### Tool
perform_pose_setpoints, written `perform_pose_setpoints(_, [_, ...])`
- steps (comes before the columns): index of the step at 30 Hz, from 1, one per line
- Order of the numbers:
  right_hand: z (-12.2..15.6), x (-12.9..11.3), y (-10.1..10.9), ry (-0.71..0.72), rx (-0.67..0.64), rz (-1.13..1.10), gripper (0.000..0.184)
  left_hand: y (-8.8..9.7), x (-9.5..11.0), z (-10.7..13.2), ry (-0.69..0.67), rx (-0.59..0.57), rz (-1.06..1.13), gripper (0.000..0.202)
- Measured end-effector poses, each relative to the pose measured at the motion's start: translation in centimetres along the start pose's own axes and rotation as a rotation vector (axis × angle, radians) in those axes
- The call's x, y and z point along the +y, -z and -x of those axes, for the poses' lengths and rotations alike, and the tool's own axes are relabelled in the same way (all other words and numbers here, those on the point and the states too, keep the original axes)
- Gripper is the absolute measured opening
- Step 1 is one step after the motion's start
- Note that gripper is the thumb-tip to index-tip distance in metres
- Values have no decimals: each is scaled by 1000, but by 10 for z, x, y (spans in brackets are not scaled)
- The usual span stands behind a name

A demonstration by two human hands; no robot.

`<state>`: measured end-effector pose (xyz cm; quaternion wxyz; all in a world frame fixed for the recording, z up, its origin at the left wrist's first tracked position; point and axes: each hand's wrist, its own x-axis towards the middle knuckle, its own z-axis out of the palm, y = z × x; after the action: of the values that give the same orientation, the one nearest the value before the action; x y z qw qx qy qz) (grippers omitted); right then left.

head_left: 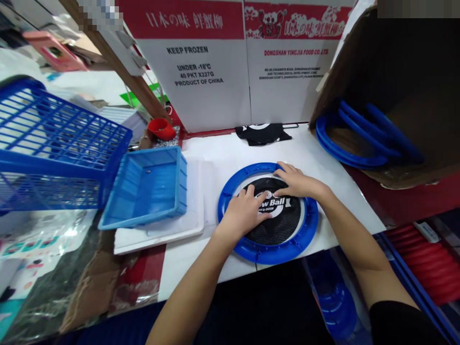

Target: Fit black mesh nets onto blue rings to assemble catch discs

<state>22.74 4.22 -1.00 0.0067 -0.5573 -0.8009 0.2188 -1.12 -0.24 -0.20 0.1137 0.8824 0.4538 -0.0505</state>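
A blue plastic ring [242, 247] lies flat on the white worktop in front of me. Inside it sits a round black mesh piece [283, 225] with white "Ball" and "Fly & Catch" lettering, with a pale band between mesh and ring. My left hand [244, 211] rests on the mesh's left part, fingers spread and thumb apart. On the far right side, my right hand [296, 182] lays its fingers over the ring's rim, with its thumb stretched onto the mesh. Another black printed mesh piece [264, 135] lies behind the ring, against the carton wall.
To the right, an open cardboard box [391, 179] holds several blue rings [354, 153]. On the left are a light-blue tray [143, 187] on a white foam slab [196, 220], a blue basket [64, 129] and a red cup [161, 128]. A white-and-red carton [215, 103] stands behind.
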Motion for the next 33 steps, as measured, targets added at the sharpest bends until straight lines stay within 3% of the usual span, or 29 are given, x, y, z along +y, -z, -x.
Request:
perform_pose_setpoints(6, [0, 1, 1, 5, 7, -25, 56, -10, 0, 0, -98, 38, -6, 84])
perform_pose_setpoints(11, [1, 3, 5, 3, 20, -59, 47, -25, -3, -6, -140, -106, 139, 109])
perform_pose_setpoints(19, [4, 12, 2, 25, -59, -12, 87, -19, -5, -5, -131, -213, 174, 122])
perform_pose_setpoints(23, [7, 13, 0, 41, -77, -19, 98, -28, 4, 6, -99, -190, 158, 127])
perform_pose_setpoints(25, [10, 11, 2, 57, -77, -26, 90, -35, 14, 14, -81, -159, 149, 129])
perform_pose_setpoints(29, [16, 8, 8, 106, -83, -51, 52, -40, 33, 24, -61, -135, 139, 132])
perform_pose_setpoints(33, [21, 2, 7, 170, -68, -32, 56, -30, 37, 22, -87, -78, 164, 119])
